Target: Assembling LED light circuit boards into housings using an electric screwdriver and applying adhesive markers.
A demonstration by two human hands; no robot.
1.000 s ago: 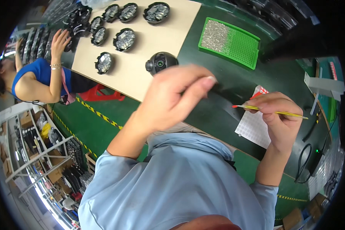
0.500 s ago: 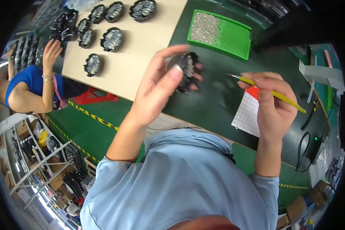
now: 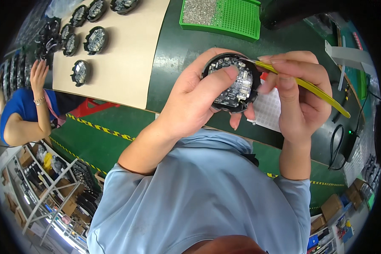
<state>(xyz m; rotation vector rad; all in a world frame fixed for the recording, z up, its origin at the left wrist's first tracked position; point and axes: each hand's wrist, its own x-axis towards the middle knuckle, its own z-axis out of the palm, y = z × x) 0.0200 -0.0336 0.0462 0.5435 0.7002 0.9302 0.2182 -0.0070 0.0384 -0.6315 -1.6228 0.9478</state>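
Observation:
My left hand [image 3: 194, 93] grips a round black housing with a circuit board [image 3: 230, 91] inside, its thumb pressed on the board and the fingers beneath. The board faces up toward me. Yellow tweezers [image 3: 311, 86] are pinched in my right hand [image 3: 302, 91]; their tips reach the far right rim of the housing. I cannot tell whether the tips hold anything. Partly behind the hands, a white sheet of round stickers [image 3: 269, 108] with a red patch lies on the dark green table [image 3: 169, 63].
A green perforated tray [image 3: 241, 19] with many small metal parts stands at the back. Several similar round housings [image 3: 95, 40] rest on the beige board [image 3: 127, 72] at left. A co-worker in blue [image 3: 23, 114] sits at far left. A black cable [image 3: 336, 148] lies at right.
The housing has turned so its board faces up, and it has come to the right. The tweezers' tips have met its rim. The view has shifted, moving the tray up and left.

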